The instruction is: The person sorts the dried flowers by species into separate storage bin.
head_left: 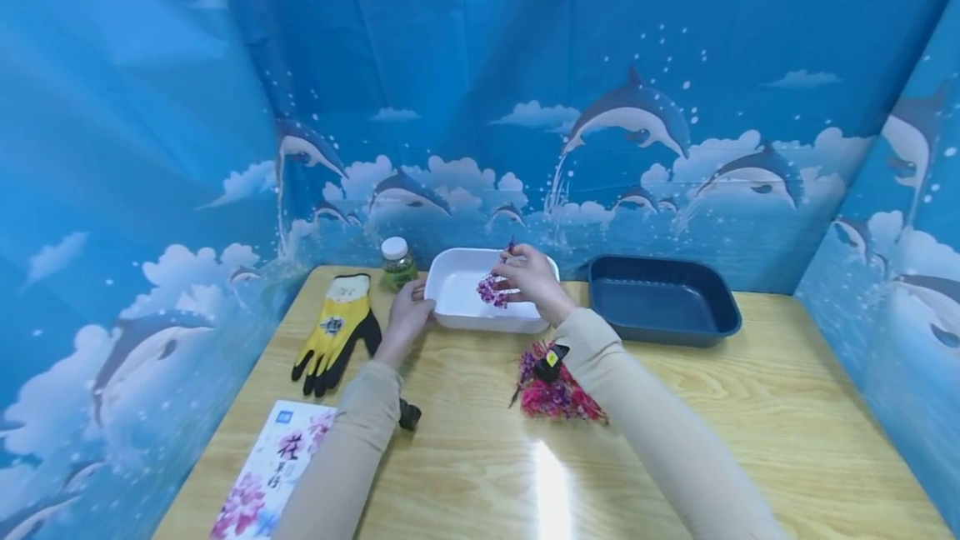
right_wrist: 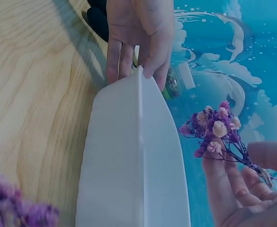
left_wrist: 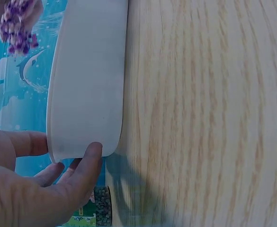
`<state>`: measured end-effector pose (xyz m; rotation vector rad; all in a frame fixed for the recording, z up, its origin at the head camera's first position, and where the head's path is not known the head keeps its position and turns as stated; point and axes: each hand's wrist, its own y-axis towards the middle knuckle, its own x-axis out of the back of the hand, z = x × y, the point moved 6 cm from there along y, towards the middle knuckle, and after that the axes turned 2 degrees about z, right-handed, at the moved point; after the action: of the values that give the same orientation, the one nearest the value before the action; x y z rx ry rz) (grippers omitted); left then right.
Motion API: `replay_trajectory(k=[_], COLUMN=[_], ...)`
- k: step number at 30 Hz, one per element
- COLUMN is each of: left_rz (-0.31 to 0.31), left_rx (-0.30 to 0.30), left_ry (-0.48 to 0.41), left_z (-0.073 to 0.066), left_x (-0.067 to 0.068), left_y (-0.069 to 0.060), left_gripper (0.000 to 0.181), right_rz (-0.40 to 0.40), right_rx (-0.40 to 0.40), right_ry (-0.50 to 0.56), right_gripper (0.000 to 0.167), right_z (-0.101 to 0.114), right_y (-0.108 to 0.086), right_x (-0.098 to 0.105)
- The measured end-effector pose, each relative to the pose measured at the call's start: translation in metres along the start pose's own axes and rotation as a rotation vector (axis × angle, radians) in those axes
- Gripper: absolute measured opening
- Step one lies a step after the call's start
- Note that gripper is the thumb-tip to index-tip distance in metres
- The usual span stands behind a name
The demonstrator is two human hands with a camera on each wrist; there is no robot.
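My right hand [head_left: 528, 277] pinches a small sprig of purple and pale flowers [head_left: 492, 291] by its stems above the white basin [head_left: 487, 322]; in the right wrist view the blossoms [right_wrist: 219, 128] lean away from the thumb. My left hand [head_left: 408, 317] touches the basin's left end, and the left wrist view has its fingers against the rim and outer wall [left_wrist: 88, 85]. Below my right forearm lies a bunch of red and purple dried flowers [head_left: 555, 394] on the table.
A dark blue basin [head_left: 663, 333] stands right of the white one. To the left are a green jar with a white lid [head_left: 398, 263], a yellow and black glove [head_left: 339, 332] and a flower-printed packet [head_left: 273, 465]. A dolphin-printed curtain [head_left: 465, 65] hangs behind.
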<state>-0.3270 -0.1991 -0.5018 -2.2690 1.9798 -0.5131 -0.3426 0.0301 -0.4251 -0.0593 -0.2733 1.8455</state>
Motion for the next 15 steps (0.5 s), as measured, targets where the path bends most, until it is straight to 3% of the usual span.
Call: replay_trajectory(k=[7, 15], left_rz=[-0.003, -0.010], left_rx=[-0.024, -0.041], left_ry=[-0.008, 0.007], left_z=[0.001, 0.000], left_x=[0.001, 0.001], left_y=[0.000, -0.002], left_gripper=[0.063, 0.062], right_rz=[0.008, 0.011], right_rx=[-0.023, -0.001], right_ry=[0.087, 0.058], right_gripper=[0.043, 0.045], right_z=[-0.002, 0.000], right_y=[0.019, 0.034], right_x=[-0.019, -0.037])
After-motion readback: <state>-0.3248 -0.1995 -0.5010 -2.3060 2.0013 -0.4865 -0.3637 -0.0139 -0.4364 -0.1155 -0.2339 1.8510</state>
